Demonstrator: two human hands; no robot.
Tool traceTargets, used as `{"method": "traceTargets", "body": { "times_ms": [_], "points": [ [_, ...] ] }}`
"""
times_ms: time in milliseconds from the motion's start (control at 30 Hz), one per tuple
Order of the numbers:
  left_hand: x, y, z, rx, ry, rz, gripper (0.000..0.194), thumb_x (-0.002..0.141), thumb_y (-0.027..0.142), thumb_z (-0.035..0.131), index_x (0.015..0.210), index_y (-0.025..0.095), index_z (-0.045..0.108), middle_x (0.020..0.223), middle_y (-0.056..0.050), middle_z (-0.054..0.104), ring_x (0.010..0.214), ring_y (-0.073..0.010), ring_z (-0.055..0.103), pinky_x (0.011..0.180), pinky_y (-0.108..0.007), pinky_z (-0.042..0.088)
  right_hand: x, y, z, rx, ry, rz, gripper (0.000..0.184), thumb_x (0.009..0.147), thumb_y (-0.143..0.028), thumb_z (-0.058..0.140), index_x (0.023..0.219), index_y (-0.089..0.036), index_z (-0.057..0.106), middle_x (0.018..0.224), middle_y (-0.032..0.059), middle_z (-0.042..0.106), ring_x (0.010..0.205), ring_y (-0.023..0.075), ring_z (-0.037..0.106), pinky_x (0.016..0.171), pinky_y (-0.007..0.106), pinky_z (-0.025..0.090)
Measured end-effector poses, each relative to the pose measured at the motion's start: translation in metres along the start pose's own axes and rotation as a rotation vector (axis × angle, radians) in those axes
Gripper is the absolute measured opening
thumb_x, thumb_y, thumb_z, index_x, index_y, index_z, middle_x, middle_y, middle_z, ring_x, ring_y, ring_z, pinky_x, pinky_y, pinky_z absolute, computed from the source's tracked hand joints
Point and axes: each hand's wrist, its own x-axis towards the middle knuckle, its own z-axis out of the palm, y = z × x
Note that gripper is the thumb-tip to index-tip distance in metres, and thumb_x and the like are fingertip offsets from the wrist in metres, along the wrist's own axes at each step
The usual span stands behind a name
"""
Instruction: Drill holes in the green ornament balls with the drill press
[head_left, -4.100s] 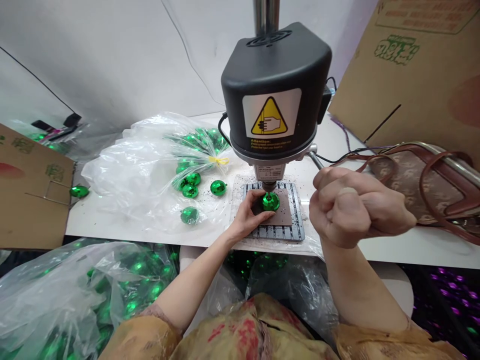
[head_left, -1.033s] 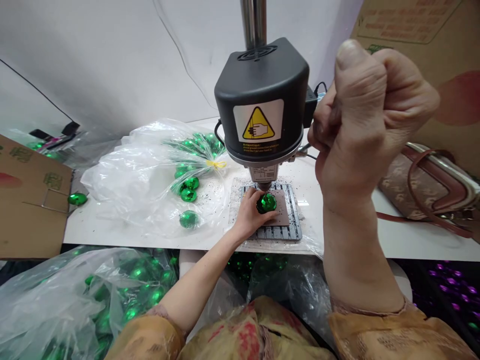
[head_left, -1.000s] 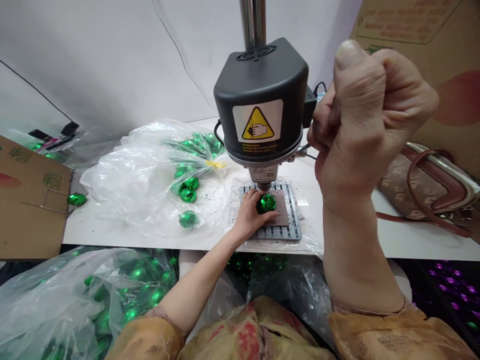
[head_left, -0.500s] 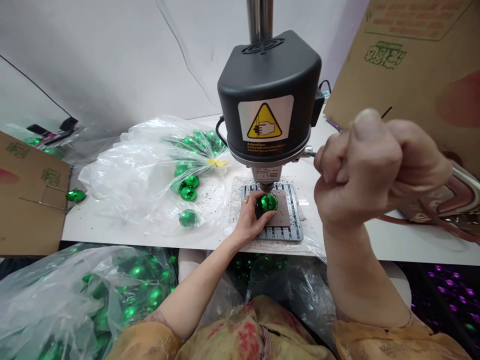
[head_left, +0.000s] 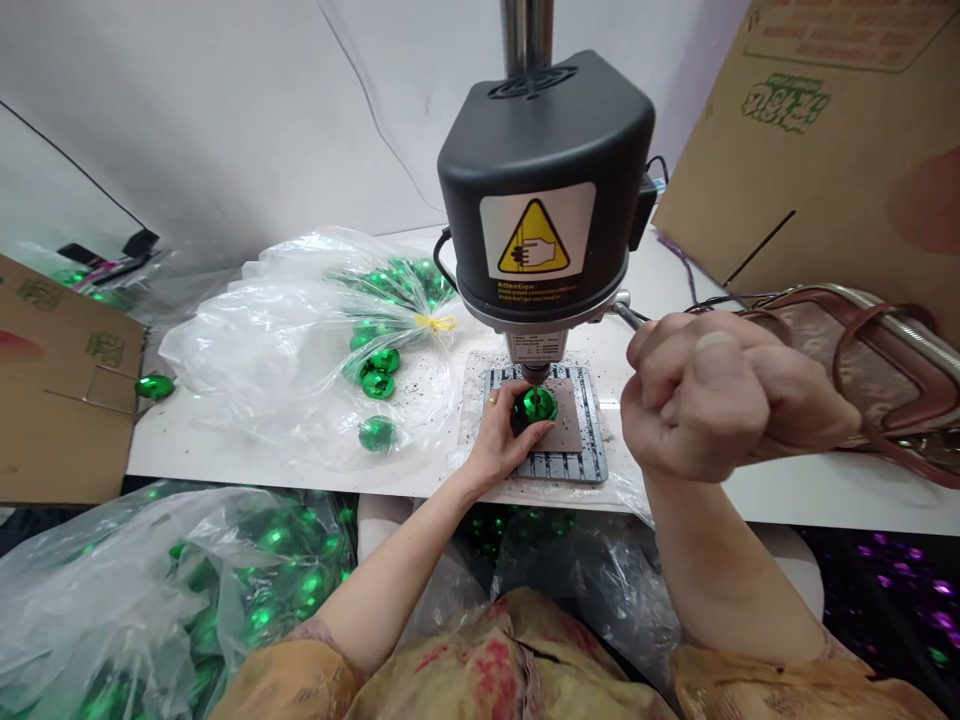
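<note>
My left hand (head_left: 501, 435) is gripping a shiny green ball (head_left: 540, 404) from its left side, with the thumb toward the front edge of the worktop (head_left: 787, 490) and the other fingers behind. The ball is over a brown board (head_left: 568, 432), near the middle of the front edge. The board lies upon a grey slotted plate (head_left: 598, 464). Directly above the ball is the chuck (head_left: 536, 373) of a black drill press (head_left: 555, 140), which carries a yellow warning label (head_left: 535, 240). I cannot tell if the drill tip is touching the ball. Small dark chips are scattered around the plate.

My right hand (head_left: 720, 395) is closed in a fist around the metal lever (head_left: 628, 315) at the right side of the machine; the fingers hide the lever's end.

To the left of the plate there is a clear plastic bag (head_left: 247, 340), knotted with a yellow tie (head_left: 436, 323), and green balls are visible in it. One more green ball shows at the left end of the worktop, just beside a cardboard box (head_left: 60, 400). Toward the right end there is a patterned handbag (head_left: 810, 335) with brown straps, and behind it stands a bigger carton (head_left: 847, 130). Below the front edge, at the left, another plastic bag (head_left: 247, 580) contains many green balls.
</note>
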Motion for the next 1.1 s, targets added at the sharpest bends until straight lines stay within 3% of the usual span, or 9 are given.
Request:
{"method": "traceTargets", "body": {
  "times_ms": [100,467,567,667,700,833,900,967,1100],
  "points": [
    [0.0,-0.001,0.0,-0.018,-0.003,-0.002,0.047,0.085,0.039,0.072,0.124,0.024,0.051,0.119,-0.009,0.059,0.113,-0.0271,0.055,0.098,-0.043,0.043,-0.006,0.006,-0.002,0.089,0.054,-0.154,0.042,0.08,-0.007,0.051,0.062,-0.018,0.014,0.051,-0.0057,0.025,0.043,0.0022,0.025,0.042,0.024,0.025],
    [-0.001,-0.003,0.001,-0.031,0.015,0.004,0.046,0.084,0.039,0.073,0.122,0.024,0.051,0.117,-0.008,0.06,0.109,-0.0259,0.056,0.096,-0.042,0.044,-0.025,0.017,-0.011,0.155,-0.002,-0.189,0.042,0.074,-0.005,0.054,0.058,-0.017,0.017,0.05,-0.005,0.028,0.041,0.0041,0.027,0.041,0.028,0.025],
    [-0.001,-0.005,0.002,-0.037,0.02,0.003,0.046,0.084,0.04,0.073,0.121,0.023,0.051,0.119,-0.009,0.059,0.111,-0.0262,0.056,0.097,-0.042,0.045,-0.015,0.003,-0.008,0.06,0.033,-0.074,0.046,0.078,-0.009,0.055,0.058,-0.017,0.014,0.047,-0.0048,0.027,0.04,0.004,0.027,0.042,0.028,0.025],
    [0.0,-0.003,0.003,-0.035,0.022,-0.027,0.048,0.083,0.041,0.073,0.122,0.024,0.051,0.119,-0.009,0.059,0.111,-0.0257,0.057,0.097,-0.042,0.046,0.013,-0.012,0.004,-0.054,0.006,0.184,0.045,0.086,-0.018,0.053,0.054,-0.017,0.022,0.049,-0.0033,0.028,0.044,0.0048,0.033,0.045,0.028,0.025],
    [0.0,-0.001,0.003,-0.031,0.036,-0.041,0.049,0.083,0.041,0.074,0.123,0.024,0.051,0.118,-0.008,0.059,0.111,-0.0253,0.057,0.097,-0.042,0.046,0.023,-0.015,0.01,-0.058,0.064,0.278,0.047,0.087,-0.02,0.053,0.053,-0.017,0.022,0.049,-0.0033,0.025,0.044,0.0049,0.032,0.046,0.027,0.024],
    [-0.014,0.015,-0.004,0.053,0.237,-0.055,0.047,0.08,0.04,0.075,0.117,0.023,0.052,0.11,-0.007,0.06,0.103,-0.0224,0.06,0.089,-0.038,0.049,0.051,-0.013,0.027,0.004,0.186,0.264,0.045,0.081,-0.015,0.06,0.051,-0.02,0.028,0.045,-0.0041,0.028,0.041,0.006,0.031,0.045,0.028,0.019],
    [-0.033,0.022,-0.012,0.119,0.289,0.06,0.045,0.078,0.041,0.075,0.112,0.022,0.052,0.1,-0.005,0.06,0.092,-0.0199,0.061,0.08,-0.034,0.05,0.054,-0.01,0.031,-0.01,0.179,0.28,0.042,0.084,-0.016,0.058,0.053,-0.02,0.03,0.046,-0.0041,0.031,0.043,0.0056,0.032,0.047,0.027,0.021],
    [-0.061,0.024,-0.02,0.2,0.187,0.282,0.043,0.077,0.043,0.074,0.107,0.021,0.052,0.088,-0.003,0.059,0.079,-0.0174,0.059,0.071,-0.031,0.049,0.053,-0.01,0.031,-0.037,0.18,0.287,0.041,0.086,-0.018,0.056,0.055,-0.02,0.03,0.047,-0.0044,0.031,0.045,0.0053,0.034,0.05,0.026,0.024],
    [-0.12,0.016,-0.034,0.583,-0.221,0.618,0.038,0.081,0.048,0.069,0.103,0.018,0.059,0.077,-0.004,0.06,0.076,-0.02,0.059,0.069,-0.033,0.049,0.048,-0.005,0.029,0.016,0.215,0.314,0.041,0.086,-0.023,0.059,0.054,-0.019,0.034,0.049,-0.0042,0.034,0.045,0.0044,0.033,0.052,0.026,0.024]
  ]
}}
